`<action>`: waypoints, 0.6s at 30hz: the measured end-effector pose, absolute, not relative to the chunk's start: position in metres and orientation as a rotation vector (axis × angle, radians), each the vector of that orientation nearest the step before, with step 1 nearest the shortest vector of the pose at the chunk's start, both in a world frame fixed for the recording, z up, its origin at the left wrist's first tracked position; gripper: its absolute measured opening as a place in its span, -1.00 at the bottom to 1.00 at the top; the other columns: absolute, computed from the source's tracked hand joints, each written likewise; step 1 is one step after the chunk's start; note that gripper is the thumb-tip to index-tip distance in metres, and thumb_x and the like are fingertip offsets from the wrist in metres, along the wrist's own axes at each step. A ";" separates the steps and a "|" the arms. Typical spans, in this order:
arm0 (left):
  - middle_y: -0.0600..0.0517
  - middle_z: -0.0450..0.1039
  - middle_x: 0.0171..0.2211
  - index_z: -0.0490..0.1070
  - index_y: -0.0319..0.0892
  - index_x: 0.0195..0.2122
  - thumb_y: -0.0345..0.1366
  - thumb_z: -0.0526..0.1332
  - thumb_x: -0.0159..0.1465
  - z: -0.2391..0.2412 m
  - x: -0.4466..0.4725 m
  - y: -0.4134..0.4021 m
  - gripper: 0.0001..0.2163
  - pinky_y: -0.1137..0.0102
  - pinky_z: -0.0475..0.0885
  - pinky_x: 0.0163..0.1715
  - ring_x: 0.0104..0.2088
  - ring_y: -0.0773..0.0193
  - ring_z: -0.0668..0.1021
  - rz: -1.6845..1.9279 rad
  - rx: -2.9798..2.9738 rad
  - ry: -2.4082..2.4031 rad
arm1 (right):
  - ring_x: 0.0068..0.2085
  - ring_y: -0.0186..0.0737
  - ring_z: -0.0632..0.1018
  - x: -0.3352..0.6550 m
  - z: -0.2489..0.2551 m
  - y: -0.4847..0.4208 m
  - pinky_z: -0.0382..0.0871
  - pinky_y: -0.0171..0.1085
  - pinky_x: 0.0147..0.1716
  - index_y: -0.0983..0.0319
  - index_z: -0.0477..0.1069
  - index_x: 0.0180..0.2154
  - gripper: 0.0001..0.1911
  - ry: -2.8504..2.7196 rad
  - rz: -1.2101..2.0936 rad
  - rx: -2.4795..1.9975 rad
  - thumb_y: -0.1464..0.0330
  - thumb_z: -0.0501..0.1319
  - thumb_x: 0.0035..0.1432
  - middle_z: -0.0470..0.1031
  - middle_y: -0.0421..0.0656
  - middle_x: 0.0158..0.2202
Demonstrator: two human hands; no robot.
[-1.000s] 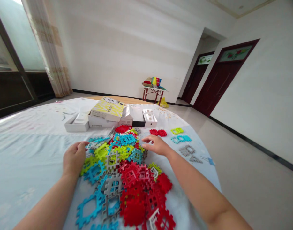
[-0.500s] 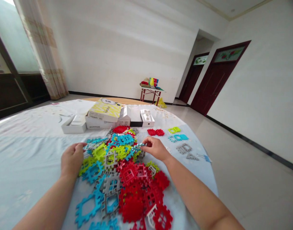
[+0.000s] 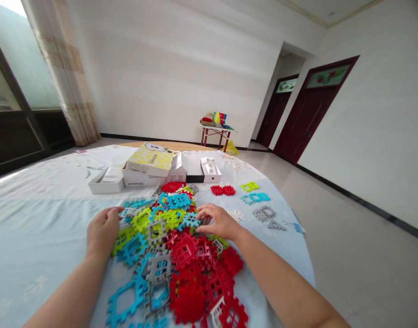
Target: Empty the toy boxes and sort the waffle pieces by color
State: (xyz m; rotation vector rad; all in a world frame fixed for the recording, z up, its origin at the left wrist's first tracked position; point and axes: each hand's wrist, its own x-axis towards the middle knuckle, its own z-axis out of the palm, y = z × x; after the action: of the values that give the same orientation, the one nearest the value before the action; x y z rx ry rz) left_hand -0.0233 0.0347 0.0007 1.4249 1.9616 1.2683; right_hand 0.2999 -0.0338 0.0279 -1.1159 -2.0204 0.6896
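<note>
- Head view: left hand (image 3: 101, 230) rested curled against the left edge of the tile pile (image 3: 181, 269), mid-cloth (image 3: 38, 228); could not tell if it gripped anything.
- Right hand (image 3: 218, 222) lay open, fingers spread flat, touching a blue tile (image 3: 190, 220) on the pile's far right.
- Boxes (image 3: 150, 166) sat beyond the pile.

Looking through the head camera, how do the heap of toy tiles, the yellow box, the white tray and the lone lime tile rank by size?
1. heap of toy tiles, though it lies nearest the camera, which flatters it
2. yellow box
3. white tray
4. lime tile, clearly smallest
</note>
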 end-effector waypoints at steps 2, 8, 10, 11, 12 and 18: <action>-0.01 0.47 -0.48 0.48 -0.20 -0.23 -0.17 -0.03 0.14 -0.001 -0.024 0.036 -0.64 0.38 0.30 -0.43 -0.36 0.16 0.49 1.264 1.428 1.970 | -0.29 -0.33 0.48 0.298 0.026 -0.034 0.39 -0.33 -0.32 0.22 0.45 -0.30 -0.67 -2.027 0.690 -1.133 0.26 0.39 -0.17 0.39 -0.10 -0.06; 0.00 0.47 -0.48 0.48 -0.16 -0.22 -0.15 -0.02 0.14 -0.004 -0.026 0.040 -0.64 0.38 0.30 -0.42 -0.33 0.14 0.49 1.250 1.445 1.996 | -0.11 -0.24 0.46 0.294 0.027 -0.035 0.35 -0.33 -0.25 0.19 0.45 -0.28 -0.75 -2.108 0.582 -1.107 0.36 0.34 -0.10 0.42 -0.12 -0.10; 0.00 0.47 -0.47 0.48 -0.16 -0.22 -0.14 -0.02 0.13 -0.005 -0.027 0.041 -0.64 0.38 0.30 -0.44 -0.35 0.15 0.49 1.250 1.432 2.002 | -0.08 -0.24 0.45 0.299 0.035 -0.036 0.34 -0.31 -0.21 0.15 0.44 -0.23 -0.71 -2.119 0.530 -1.111 0.39 0.32 -0.09 0.43 -0.15 -0.10; 0.00 0.47 -0.47 0.48 -0.16 -0.22 -0.14 -0.02 0.13 -0.005 -0.027 0.041 -0.64 0.38 0.30 -0.45 -0.35 0.15 0.49 1.251 1.430 2.001 | -0.09 -0.25 0.45 0.303 0.039 -0.036 0.34 -0.30 -0.20 0.14 0.43 -0.19 -0.68 -2.098 0.502 -1.128 0.38 0.32 -0.08 0.43 -0.15 -0.10; -0.01 0.47 -0.47 0.48 -0.16 -0.21 -0.14 -0.02 0.13 -0.006 -0.027 0.041 -0.63 0.38 0.30 -0.45 -0.36 0.15 0.49 1.253 1.433 2.002 | -0.10 -0.25 0.46 0.310 0.044 -0.035 0.34 -0.29 -0.20 0.13 0.42 -0.16 -0.64 -2.058 0.469 -1.159 0.36 0.32 -0.07 0.43 -0.15 -0.09; 0.01 0.48 -0.45 0.48 -0.13 -0.21 -0.14 -0.03 0.12 -0.006 -0.028 0.040 -0.63 0.39 0.30 -0.48 -0.37 0.15 0.49 1.245 1.436 2.022 | -0.06 -0.19 0.44 0.396 0.044 -0.021 0.26 -0.21 -0.03 0.19 0.39 -0.07 -0.57 -1.655 0.130 -1.603 0.28 0.27 -0.04 0.46 -0.10 -0.07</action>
State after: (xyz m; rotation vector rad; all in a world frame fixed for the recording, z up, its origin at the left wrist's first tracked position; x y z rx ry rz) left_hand -0.0276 0.0397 -0.0059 1.4364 2.0221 1.2447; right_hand 0.3960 -0.0212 0.0440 -1.6030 -1.6551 0.1299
